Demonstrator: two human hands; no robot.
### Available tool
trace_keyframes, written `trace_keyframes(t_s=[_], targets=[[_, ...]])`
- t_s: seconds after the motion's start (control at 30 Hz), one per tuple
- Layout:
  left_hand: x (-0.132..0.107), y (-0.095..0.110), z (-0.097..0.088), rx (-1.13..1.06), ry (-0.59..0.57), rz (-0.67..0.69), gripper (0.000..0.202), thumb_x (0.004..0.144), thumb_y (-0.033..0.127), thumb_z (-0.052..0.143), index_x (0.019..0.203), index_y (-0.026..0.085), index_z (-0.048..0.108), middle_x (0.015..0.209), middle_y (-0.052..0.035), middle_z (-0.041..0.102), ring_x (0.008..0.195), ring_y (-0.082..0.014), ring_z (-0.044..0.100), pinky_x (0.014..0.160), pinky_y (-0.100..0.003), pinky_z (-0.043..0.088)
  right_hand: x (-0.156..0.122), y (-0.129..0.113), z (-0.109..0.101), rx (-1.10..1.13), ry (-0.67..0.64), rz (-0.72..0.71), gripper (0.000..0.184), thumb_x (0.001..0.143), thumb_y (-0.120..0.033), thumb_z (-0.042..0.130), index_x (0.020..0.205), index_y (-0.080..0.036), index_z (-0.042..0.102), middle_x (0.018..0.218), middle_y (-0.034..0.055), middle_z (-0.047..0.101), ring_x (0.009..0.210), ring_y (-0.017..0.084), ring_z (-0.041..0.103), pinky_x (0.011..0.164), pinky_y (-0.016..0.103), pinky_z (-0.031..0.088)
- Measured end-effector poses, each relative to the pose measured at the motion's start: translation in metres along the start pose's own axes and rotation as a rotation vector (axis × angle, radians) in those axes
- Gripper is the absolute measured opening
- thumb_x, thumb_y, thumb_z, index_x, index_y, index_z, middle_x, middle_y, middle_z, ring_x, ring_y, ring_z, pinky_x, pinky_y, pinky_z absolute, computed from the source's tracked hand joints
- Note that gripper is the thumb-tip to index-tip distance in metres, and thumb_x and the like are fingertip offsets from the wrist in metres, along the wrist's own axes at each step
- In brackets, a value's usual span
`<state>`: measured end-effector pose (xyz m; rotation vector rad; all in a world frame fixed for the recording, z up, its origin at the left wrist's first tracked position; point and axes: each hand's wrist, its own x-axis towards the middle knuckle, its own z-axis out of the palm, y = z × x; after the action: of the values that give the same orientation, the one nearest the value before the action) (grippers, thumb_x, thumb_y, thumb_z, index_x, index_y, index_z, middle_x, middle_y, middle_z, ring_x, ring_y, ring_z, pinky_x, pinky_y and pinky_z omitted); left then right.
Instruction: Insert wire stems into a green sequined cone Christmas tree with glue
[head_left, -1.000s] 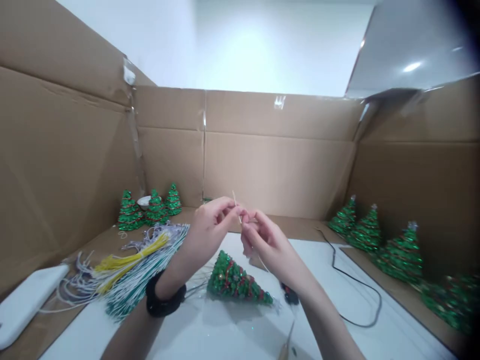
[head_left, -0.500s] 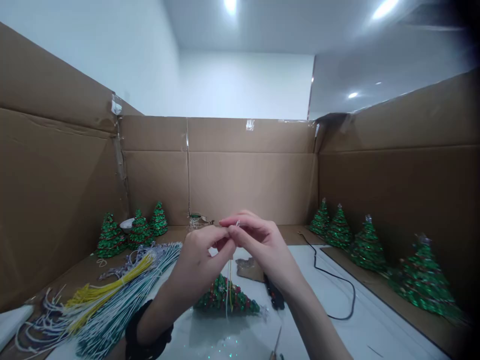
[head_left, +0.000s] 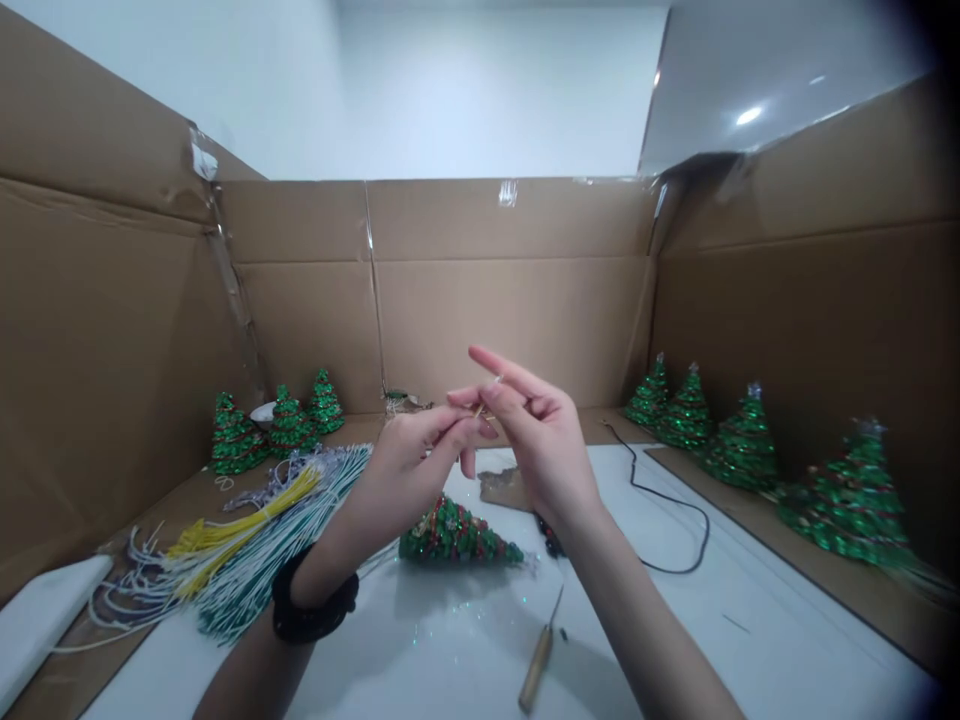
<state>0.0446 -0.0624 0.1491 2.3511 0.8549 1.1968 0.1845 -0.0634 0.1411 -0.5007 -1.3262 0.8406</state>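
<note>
My left hand and my right hand are raised together above the table, fingertips almost meeting. Between them runs a thin yellow-and-white cord, pinched by both hands; its ends are hidden behind the fingers. The right index finger sticks out to the upper left. Below the hands a small green tinsel Christmas tree with red trim lies on its side, tip to the right. An awl with a wooden handle rests on the white table nearer to me.
Bundles of white-and-green cords and yellow cords lie at left. Several upright trees stand along both sides, such as one at right. A black cable curves across the right. Cardboard walls enclose the table.
My view has tipped downward, showing the whole awl. The cord strands that hung over the lying tree no longer hang there. My right index finger has lifted away from the other fingers.
</note>
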Motion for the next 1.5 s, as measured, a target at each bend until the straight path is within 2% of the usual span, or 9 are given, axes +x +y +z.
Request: trace_keyframes(t_s=[0.1, 0.3, 0.43, 0.63, 0.93, 1.07, 1.23, 1.37, 1.5], targets=[[0.003, -0.005, 0.001, -0.076, -0.049, -0.005, 0.038, 0.092, 0.034, 0.038, 0.062, 0.017, 0.054, 0.058, 0.0024, 0.052, 0.052, -0.0085, 0.042, 0.051, -0.024, 0.031, 0.002, 0.004, -0.001, -0.042, 0.008, -0.023, 0.034, 0.083, -0.037, 0.06, 0.115, -0.025, 0.063, 0.087, 0.0031, 0.071, 0.069, 0.013, 0.061, 0.063, 0.026, 0.051], [0.01, -0.009, 0.008, -0.298, -0.101, -0.02, 0.015, 0.09, 0.029, 0.043, 0.094, 0.018, 0.052, 0.058, 0.0039, 0.055, 0.059, -0.0109, 0.052, 0.059, -0.024, 0.041, 0.004, 0.007, -0.006, -0.278, 0.122, -0.157, 0.034, 0.09, -0.04, 0.048, 0.119, -0.028, 0.06, 0.092, 0.0034, 0.068, 0.081, 0.016, 0.062, 0.069, 0.03, 0.051], [0.014, -0.01, 0.01, -0.289, -0.156, -0.09, 0.013, 0.089, 0.028, 0.044, 0.084, 0.018, 0.049, 0.056, 0.0043, 0.055, 0.056, -0.0095, 0.053, 0.057, -0.023, 0.042, 0.011, 0.01, -0.019, -0.404, 0.249, -0.284, 0.033, 0.092, -0.038, 0.043, 0.12, -0.028, 0.058, 0.09, 0.0033, 0.066, 0.086, 0.018, 0.063, 0.075, 0.034, 0.05], [0.018, -0.017, 0.004, -0.224, -0.242, -0.13, 0.014, 0.089, 0.027, 0.044, 0.081, 0.017, 0.051, 0.06, 0.003, 0.058, 0.06, -0.0087, 0.055, 0.059, -0.021, 0.044, 0.026, 0.01, -0.044, -0.311, 0.371, -0.549, 0.024, 0.089, -0.026, 0.05, 0.108, -0.024, 0.064, 0.075, 0.0004, 0.063, 0.078, 0.018, 0.064, 0.083, 0.038, 0.048], [0.022, -0.02, -0.005, -0.193, -0.283, -0.162, 0.016, 0.087, 0.028, 0.047, 0.078, 0.017, 0.053, 0.06, 0.0013, 0.06, 0.06, -0.0095, 0.054, 0.059, -0.023, 0.045, 0.038, 0.003, -0.083, -0.33, 0.451, -0.633, 0.019, 0.087, -0.025, 0.054, 0.103, -0.021, 0.064, 0.072, 0.0026, 0.061, 0.078, 0.022, 0.064, 0.081, 0.04, 0.047], [0.025, -0.026, -0.007, -0.199, -0.261, -0.176, 0.017, 0.086, 0.03, 0.047, 0.077, 0.017, 0.054, 0.061, 0.0008, 0.059, 0.057, -0.009, 0.052, 0.056, -0.022, 0.043, 0.043, 0.01, -0.092, -0.438, 0.473, -0.551, 0.023, 0.09, -0.031, 0.049, 0.109, -0.024, 0.059, 0.078, 0.0029, 0.063, 0.084, 0.022, 0.063, 0.086, 0.042, 0.045], [0.028, -0.043, -0.01, -0.027, -0.117, -0.159, 0.018, 0.086, 0.031, 0.047, 0.076, 0.018, 0.055, 0.061, 0.0008, 0.058, 0.055, -0.0093, 0.05, 0.051, -0.021, 0.039, 0.039, 0.002, -0.085, -0.519, 0.348, -0.484, 0.033, 0.089, -0.031, 0.05, 0.12, -0.022, 0.053, 0.093, 0.0054, 0.064, 0.096, 0.022, 0.06, 0.089, 0.043, 0.043], [0.028, -0.052, -0.013, 0.255, 0.009, -0.128, 0.019, 0.085, 0.028, 0.046, 0.072, 0.019, 0.057, 0.06, 0.0016, 0.061, 0.053, -0.0097, 0.05, 0.05, -0.021, 0.035, 0.023, -0.009, -0.057, -0.855, 0.328, -0.498, 0.058, 0.083, -0.039, 0.061, 0.135, -0.031, 0.037, 0.13, 0.0081, 0.047, 0.126, 0.03, 0.034, 0.097, 0.048, 0.034], [0.027, -0.046, -0.012, 0.37, -0.008, -0.096, 0.022, 0.086, 0.029, 0.045, 0.07, 0.019, 0.056, 0.059, 0.003, 0.061, 0.052, -0.0104, 0.049, 0.052, -0.022, 0.033, 0.015, 0.007, -0.03, -0.973, -0.137, -0.385, 0.039, 0.091, -0.034, 0.048, 0.129, -0.031, 0.043, 0.119, 0.0083, 0.055, 0.113, 0.027, 0.046, 0.09, 0.042, 0.039]])
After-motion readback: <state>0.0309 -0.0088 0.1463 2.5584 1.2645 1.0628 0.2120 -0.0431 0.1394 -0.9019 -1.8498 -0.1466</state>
